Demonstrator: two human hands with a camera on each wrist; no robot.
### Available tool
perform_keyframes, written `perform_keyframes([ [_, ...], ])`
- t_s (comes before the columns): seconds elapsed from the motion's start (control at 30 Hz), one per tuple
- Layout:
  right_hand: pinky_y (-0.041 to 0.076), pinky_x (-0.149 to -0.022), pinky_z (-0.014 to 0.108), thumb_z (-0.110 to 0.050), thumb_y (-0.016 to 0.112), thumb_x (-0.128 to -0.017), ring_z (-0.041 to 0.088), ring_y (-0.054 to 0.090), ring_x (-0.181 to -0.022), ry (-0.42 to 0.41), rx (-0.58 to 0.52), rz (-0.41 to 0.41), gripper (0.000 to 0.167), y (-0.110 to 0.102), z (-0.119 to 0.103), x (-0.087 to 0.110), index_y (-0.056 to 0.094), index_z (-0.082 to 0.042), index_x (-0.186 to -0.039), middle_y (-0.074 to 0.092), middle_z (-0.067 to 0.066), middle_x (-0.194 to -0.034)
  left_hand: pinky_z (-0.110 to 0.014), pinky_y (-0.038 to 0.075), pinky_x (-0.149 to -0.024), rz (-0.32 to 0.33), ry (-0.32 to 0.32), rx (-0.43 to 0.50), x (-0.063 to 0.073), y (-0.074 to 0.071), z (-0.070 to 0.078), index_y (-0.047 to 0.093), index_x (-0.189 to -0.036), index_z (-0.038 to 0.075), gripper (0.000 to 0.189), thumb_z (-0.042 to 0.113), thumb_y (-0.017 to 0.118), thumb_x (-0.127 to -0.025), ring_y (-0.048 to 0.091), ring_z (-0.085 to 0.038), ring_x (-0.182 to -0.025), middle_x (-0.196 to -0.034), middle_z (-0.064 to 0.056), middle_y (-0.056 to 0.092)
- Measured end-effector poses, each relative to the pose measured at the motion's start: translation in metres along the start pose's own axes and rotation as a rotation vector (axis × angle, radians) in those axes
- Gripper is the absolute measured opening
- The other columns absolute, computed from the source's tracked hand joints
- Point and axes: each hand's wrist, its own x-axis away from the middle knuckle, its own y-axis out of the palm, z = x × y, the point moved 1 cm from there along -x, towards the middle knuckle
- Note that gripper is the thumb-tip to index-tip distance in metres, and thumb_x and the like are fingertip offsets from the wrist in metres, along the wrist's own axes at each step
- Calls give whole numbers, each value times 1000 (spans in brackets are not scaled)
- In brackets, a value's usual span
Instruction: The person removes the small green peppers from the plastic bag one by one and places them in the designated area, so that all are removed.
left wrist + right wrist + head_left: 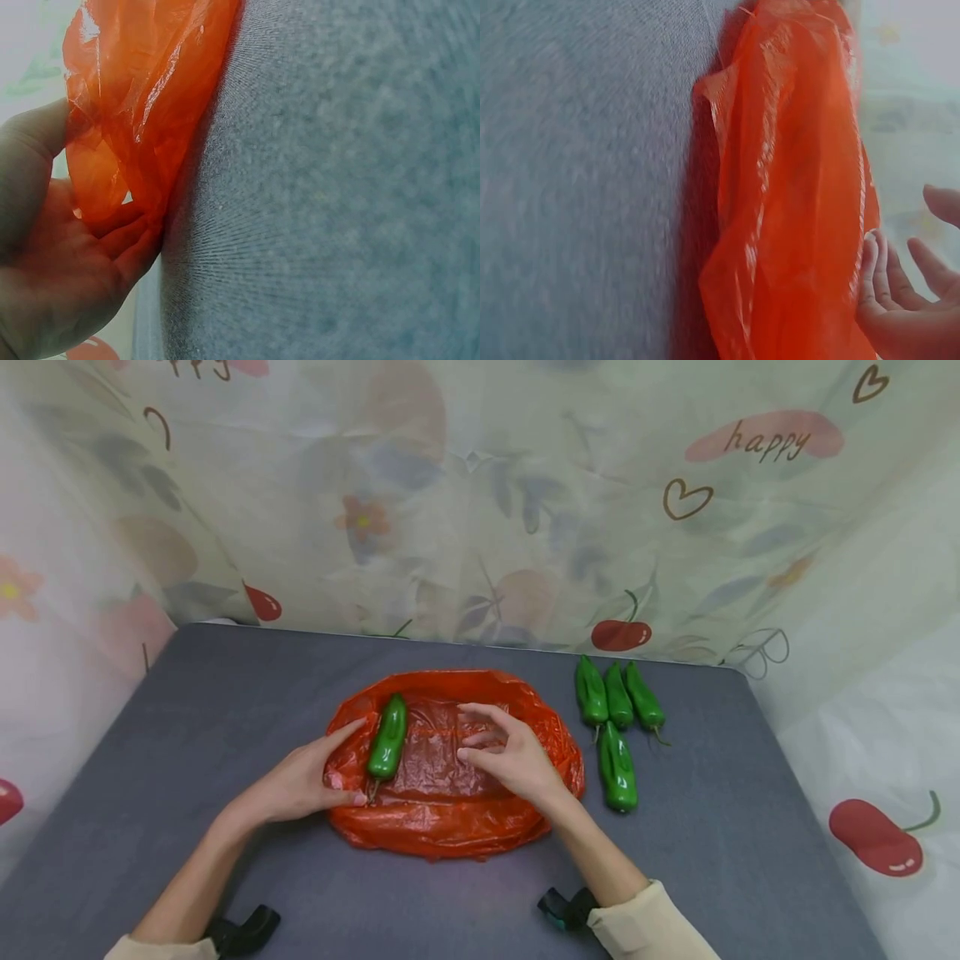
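Observation:
A red plastic bag (442,831) lies spread wide at its mouth on the table. One green pepper (387,743) is inside it, near the left side, stem toward the person. The left hand (303,779) holds the bag's left rim between thumb and fingers. In the left wrist view, that hand (71,255) cups the thin orange-red plastic, which partly covers its fingers. Over the right part of the bag hovers the right hand (517,756), fingers bent and spread, holding nothing. The right wrist view shows this hand (911,300) by the bag's edge, thumb apart from fingers.
Several green peppers lie in a group right of the bag, including one (618,772) nearer the person. The grey table (712,827) is bordered at the back and sides by a printed curtain (480,527). Black wrist straps (243,933) sit near both cuffs.

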Motion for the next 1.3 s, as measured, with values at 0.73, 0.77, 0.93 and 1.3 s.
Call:
perform_keyframes([
  [0.73, 52, -60, 30, -14, 76, -88, 21, 68, -96, 77, 55, -97, 58, 38, 5, -22, 55, -20, -142, 65, 19, -120, -61, 40, -101, -3, -7, -3, 1, 0, 3, 27, -157, 12, 100, 37, 84, -79, 46, -42, -130, -147, -25, 43],
  [0.77, 51, -58, 30, -14, 76, -88, 21, 68, -94, 81, 59, -103, 59, 39, 5, -23, 54, -20, -142, 66, 19, -117, -61, 40, -101, -2, -7, -3, 1, 0, 3, 27, -157, 12, 100, 37, 84, -79, 46, -42, -130, -147, -25, 43],
  [0.93, 51, -60, 28, -14, 77, -88, 18, 68, -94, 71, 91, -122, 63, 47, 7, -28, 51, -20, -146, 65, 16, -124, -61, 40, -101, 7, 1, -5, 1, 0, 3, 28, -157, 12, 99, 37, 85, -79, 46, -42, -130, -147, -24, 43],
  [1.3, 54, -66, 28, -16, 80, -86, 15, 68, -97, 94, 187, -160, 73, 60, 7, -36, 46, -24, -150, 64, 11, -126, -60, 40, -101, 18, 18, -17, 1, 0, 3, 31, -157, 12, 98, 37, 85, -79, 47, -40, -130, -147, -22, 45],
])
